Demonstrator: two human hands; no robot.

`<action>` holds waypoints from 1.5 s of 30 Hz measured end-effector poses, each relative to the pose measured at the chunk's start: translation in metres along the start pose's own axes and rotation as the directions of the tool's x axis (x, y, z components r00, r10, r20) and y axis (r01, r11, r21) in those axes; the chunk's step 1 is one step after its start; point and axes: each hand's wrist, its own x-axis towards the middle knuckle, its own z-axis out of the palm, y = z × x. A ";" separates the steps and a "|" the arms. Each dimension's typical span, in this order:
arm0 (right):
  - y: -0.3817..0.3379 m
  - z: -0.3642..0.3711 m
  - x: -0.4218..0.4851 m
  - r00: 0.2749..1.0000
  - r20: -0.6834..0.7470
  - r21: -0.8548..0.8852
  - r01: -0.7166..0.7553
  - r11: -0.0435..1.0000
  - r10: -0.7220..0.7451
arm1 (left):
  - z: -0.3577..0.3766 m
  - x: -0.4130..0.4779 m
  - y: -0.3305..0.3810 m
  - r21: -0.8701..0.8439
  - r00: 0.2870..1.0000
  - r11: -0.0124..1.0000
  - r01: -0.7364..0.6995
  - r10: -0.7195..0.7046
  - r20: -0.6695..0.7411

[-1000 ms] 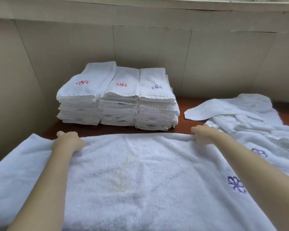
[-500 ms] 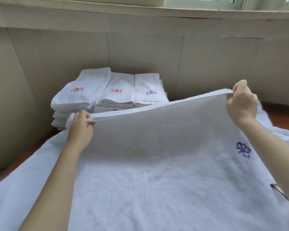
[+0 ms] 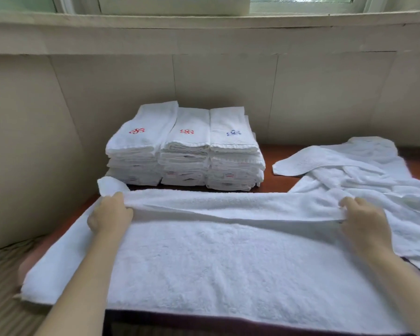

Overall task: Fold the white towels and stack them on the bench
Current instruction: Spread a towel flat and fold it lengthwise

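Note:
A large white towel [image 3: 216, 263] lies spread across the near part of the reddish-brown bench [image 3: 272, 185]. Its far edge is doubled over into a long fold running left to right. My left hand [image 3: 109, 214] grips the left end of that fold, and my right hand [image 3: 364, 217] grips the right end. Behind the towel, three side-by-side stacks of folded white towels [image 3: 184, 151] stand against the wall, with red and blue embroidered marks on top.
A heap of unfolded white towels [image 3: 364, 175] lies on the bench at the right. The beige wall [image 3: 325, 98] and a window sill close off the back and left. The bench's front edge runs under the near towel.
Both hands lifted the towel's far edge, then brought it down toward me. The edge now lies as a fold across the towel, and the blue embroidered mark is hidden.

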 end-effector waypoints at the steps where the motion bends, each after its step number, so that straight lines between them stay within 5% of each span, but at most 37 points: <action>1: -0.001 -0.007 0.002 0.994 -0.111 0.037 -0.006 0.999 0.010 | -0.003 -0.003 -0.004 0.013 0.999 0.999 0.048 -0.048 0.018; 3: -0.002 -0.017 0.003 0.962 -0.271 0.070 -0.018 0.997 0.036 | -0.007 -0.009 -0.015 0.027 0.988 0.989 0.143 -0.144 0.045; 6: -0.007 -0.025 -0.002 0.968 -0.242 0.038 -0.056 0.998 0.064 | -0.013 -0.013 -0.030 0.087 0.964 0.968 0.237 -0.245 0.101; 9: -0.020 -0.023 -0.006 0.995 0.102 -0.291 0.028 0.956 0.002 | -0.022 -0.016 -0.034 0.149 0.937 0.949 0.278 -0.302 0.174; 11: -0.028 -0.022 -0.011 0.929 0.350 -0.511 0.083 0.856 0.119 | -0.030 -0.021 -0.034 0.199 0.911 0.933 0.300 -0.342 0.232; 14: -0.043 -0.029 -0.014 0.882 0.430 -0.551 0.088 0.830 0.191 | -0.039 -0.025 -0.033 0.197 0.914 0.937 0.289 -0.331 0.234; 17: -0.067 -0.033 -0.014 0.871 0.464 -0.428 0.059 0.902 0.163 | -0.036 -0.020 -0.030 0.044 0.990 0.993 0.106 -0.110 0.088; 19: -0.088 -0.031 -0.017 0.897 0.440 -0.331 0.208 0.921 -0.045 | -0.029 -0.014 -0.025 -0.049 1.000 0.999 -0.008 0.008 0.000; 22: -0.122 -0.018 -0.027 0.862 0.381 -0.088 0.395 0.914 -0.336 | -0.014 -0.004 -0.020 -0.265 0.993 0.958 0.105 -0.086 0.081; 24: -0.140 -0.008 -0.031 0.836 0.367 0.041 0.423 0.905 -0.407 | -0.004 0.005 -0.022 -0.306 0.974 0.929 0.210 -0.172 0.145; 30: -0.154 0.027 -0.032 0.694 0.598 0.257 0.307 0.916 -0.401 | 0.002 0.048 -0.033 -0.362 0.926 0.852 0.378 -0.337 0.171; 34: -0.154 0.043 -0.020 0.710 0.581 0.275 0.290 0.917 -0.398 | 0.007 0.065 -0.052 -0.436 0.889 0.779 0.450 -0.344 0.303; 38: -0.153 0.053 -0.010 0.739 0.560 0.276 0.261 0.925 -0.375 | 0.002 0.079 -0.062 -0.568 0.935 0.743 0.354 -0.298 0.193; 42: -0.155 0.061 -0.005 0.733 0.557 0.293 0.267 0.918 -0.391 | -0.005 0.080 -0.069 -0.878 0.885 0.435 0.199 -0.464 -0.030; 45: -0.154 0.063 -0.005 0.727 0.549 0.309 0.283 0.908 -0.413 | -0.004 0.075 -0.064 -0.863 0.916 0.487 0.135 -0.393 -0.079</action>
